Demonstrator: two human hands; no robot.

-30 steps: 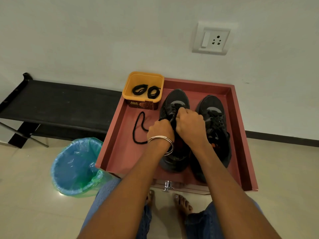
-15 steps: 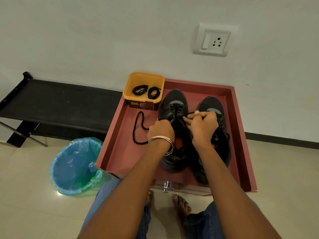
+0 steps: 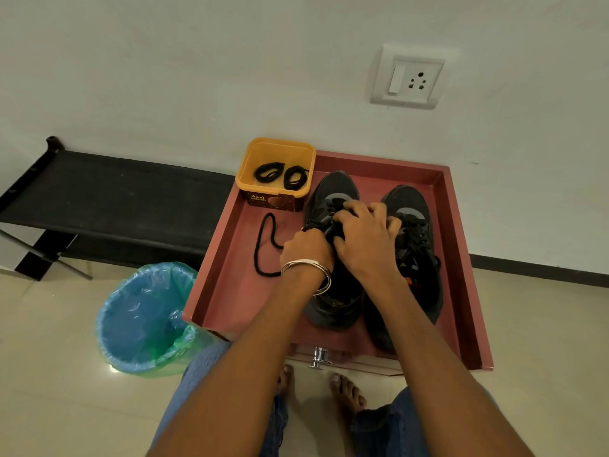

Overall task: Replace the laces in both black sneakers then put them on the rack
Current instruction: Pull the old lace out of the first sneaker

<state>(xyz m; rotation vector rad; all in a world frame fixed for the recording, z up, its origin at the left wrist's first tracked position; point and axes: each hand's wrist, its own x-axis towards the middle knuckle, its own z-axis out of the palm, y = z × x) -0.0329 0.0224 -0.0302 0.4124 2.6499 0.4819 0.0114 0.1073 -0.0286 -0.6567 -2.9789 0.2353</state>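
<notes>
Standing barefoot on a beige tiled floor [image 3: 49, 374], a person in jeans faces a red tray-topped counter [image 3: 230, 275] with a chrome knob [image 3: 319, 357] at its near edge. Left of the counter, a bin [image 3: 141, 318] lined with blue-green plastic sits on the floor. Two sneakers stand side by side on the right half of the counter, toes toward the wall. The left hand [image 3: 306, 249], bangle at the wrist, is curled at the left sneaker [image 3: 333, 291] and grips its lace; the right hand [image 3: 365, 239] is curled over its eyelets, what it holds hidden. The right sneaker [image 3: 418, 245] stands laced just beside. A loose lace [image 3: 263, 245] trails left. At the far left corner a yellow tub [image 3: 273, 150] holds two coiled laces [image 3: 281, 174]. Beyond, a black rack [image 3: 115, 199] stands against a white wall [image 3: 197, 77] with a socket [image 3: 408, 77].
</notes>
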